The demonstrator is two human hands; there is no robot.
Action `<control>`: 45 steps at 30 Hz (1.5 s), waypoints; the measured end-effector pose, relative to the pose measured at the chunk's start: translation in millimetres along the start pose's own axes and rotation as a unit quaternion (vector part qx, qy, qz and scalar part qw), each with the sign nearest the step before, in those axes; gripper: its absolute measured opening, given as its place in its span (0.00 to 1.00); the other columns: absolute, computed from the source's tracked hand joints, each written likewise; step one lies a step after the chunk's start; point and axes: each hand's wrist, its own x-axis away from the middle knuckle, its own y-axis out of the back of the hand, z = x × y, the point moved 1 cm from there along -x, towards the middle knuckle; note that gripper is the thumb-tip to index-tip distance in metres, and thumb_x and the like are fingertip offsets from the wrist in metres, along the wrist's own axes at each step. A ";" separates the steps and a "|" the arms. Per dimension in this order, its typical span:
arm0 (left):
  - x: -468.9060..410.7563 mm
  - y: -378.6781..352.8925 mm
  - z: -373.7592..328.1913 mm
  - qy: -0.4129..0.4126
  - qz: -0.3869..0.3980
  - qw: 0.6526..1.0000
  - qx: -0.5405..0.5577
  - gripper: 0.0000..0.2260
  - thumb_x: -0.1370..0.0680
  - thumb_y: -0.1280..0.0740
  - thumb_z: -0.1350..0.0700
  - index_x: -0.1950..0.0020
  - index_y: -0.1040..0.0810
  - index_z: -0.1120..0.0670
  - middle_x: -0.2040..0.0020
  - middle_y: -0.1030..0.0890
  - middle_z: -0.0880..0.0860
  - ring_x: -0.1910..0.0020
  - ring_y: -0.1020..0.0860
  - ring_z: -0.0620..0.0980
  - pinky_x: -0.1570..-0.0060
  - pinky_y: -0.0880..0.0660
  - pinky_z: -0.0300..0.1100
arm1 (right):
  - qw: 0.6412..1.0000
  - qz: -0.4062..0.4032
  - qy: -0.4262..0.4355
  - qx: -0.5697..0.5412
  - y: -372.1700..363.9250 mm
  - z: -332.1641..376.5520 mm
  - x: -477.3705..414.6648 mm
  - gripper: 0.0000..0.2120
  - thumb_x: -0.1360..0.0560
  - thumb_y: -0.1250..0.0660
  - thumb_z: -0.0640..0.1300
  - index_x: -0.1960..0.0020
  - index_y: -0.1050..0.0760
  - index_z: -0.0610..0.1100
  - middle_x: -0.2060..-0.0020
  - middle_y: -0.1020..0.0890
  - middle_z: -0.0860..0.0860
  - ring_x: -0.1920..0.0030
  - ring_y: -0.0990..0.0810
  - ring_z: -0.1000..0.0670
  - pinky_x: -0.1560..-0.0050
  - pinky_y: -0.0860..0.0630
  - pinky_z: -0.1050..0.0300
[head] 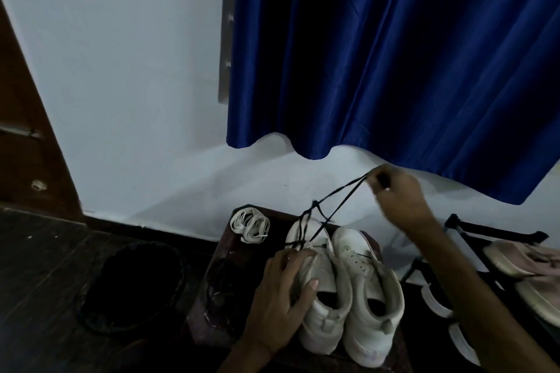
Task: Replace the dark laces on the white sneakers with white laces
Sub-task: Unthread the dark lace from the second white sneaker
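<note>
Dark lace (315, 202) runs taut toward one o'clock, pinched in your right grip (400, 194); your left grip (285, 291) clamps a sneaker (328, 269), white laces (250, 225) at eleven o'clock.

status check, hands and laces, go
Left hand holds left sneaker. Right hand pinches dark lace, pulled up. White laces bundled behind. Nothing blocking.

Right hand (400, 194) pinches dark lace (336, 209) taut; left hand (281, 291) holds sneaker (321, 291).
</note>
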 end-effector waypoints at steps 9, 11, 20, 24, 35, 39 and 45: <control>1.2 -2.7 3.3 -0.006 -0.002 1.000 -0.013 0.20 0.20 0.46 0.36 0.30 0.32 0.37 0.36 0.31 0.40 0.35 0.30 0.44 0.40 0.30 0.34 | 0.838 0.073 -0.224 -0.492 -24.8 -9.3 16.1 0.06 0.20 0.42 0.37 0.55 0.30 0.44 0.71 0.29 0.50 0.73 0.34 0.53 0.71 0.30 0.62; 1.2 -3.3 3.5 -0.006 0.000 1.000 -0.016 0.19 0.20 0.46 0.36 0.30 0.31 0.37 0.37 0.31 0.39 0.36 0.30 0.44 0.41 0.30 0.33 | 0.968 0.124 -0.074 -0.203 -39.4 -13.6 18.2 0.05 0.22 0.36 0.39 0.51 0.25 0.48 0.72 0.28 0.53 0.73 0.35 0.52 0.72 0.36 0.62; 0.4 -4.9 5.8 -0.002 0.011 0.999 -0.037 0.18 0.20 0.49 0.35 0.31 0.35 0.34 0.37 0.31 0.38 0.35 0.33 0.40 0.44 0.35 0.24 | 0.920 0.248 0.102 0.287 -87.0 -1.3 27.7 0.10 0.26 0.33 0.48 0.47 0.22 0.46 0.44 0.21 0.48 0.45 0.21 0.45 0.47 0.25 0.53; 0.8 -4.4 6.0 -0.003 0.003 0.999 -0.037 0.19 0.20 0.49 0.35 0.31 0.35 0.34 0.37 0.32 0.36 0.34 0.33 0.39 0.44 0.31 0.28 | 0.903 0.250 0.087 0.338 -85.1 0.6 23.1 0.14 0.25 0.36 0.49 0.43 0.24 0.43 0.42 0.22 0.46 0.43 0.21 0.43 0.45 0.25 0.51; 0.8 -6.0 5.9 -0.013 -0.002 0.999 -0.039 0.18 0.20 0.47 0.37 0.32 0.32 0.36 0.37 0.30 0.38 0.35 0.32 0.39 0.42 0.33 0.28 | 0.990 -0.021 -0.013 0.140 7.0 2.5 -12.0 0.07 0.22 0.36 0.41 0.49 0.21 0.40 0.56 0.20 0.46 0.57 0.23 0.46 0.54 0.27 0.54; 1.1 -6.0 5.1 -0.011 -0.006 0.999 -0.042 0.18 0.20 0.46 0.38 0.31 0.32 0.36 0.36 0.31 0.36 0.34 0.33 0.38 0.40 0.35 0.27 | 0.998 0.044 -0.003 0.047 -7.2 8.7 -7.4 0.06 0.23 0.34 0.41 0.48 0.20 0.42 0.54 0.18 0.49 0.55 0.21 0.50 0.55 0.27 0.59; 1.2 -4.3 2.4 -0.009 0.001 0.999 -0.046 0.18 0.20 0.47 0.37 0.31 0.32 0.36 0.35 0.32 0.34 0.34 0.34 0.37 0.40 0.38 0.25 | 0.997 0.069 -0.029 0.020 -54.9 3.0 -12.8 0.06 0.25 0.37 0.38 0.52 0.22 0.46 0.60 0.16 0.51 0.60 0.19 0.51 0.62 0.24 0.60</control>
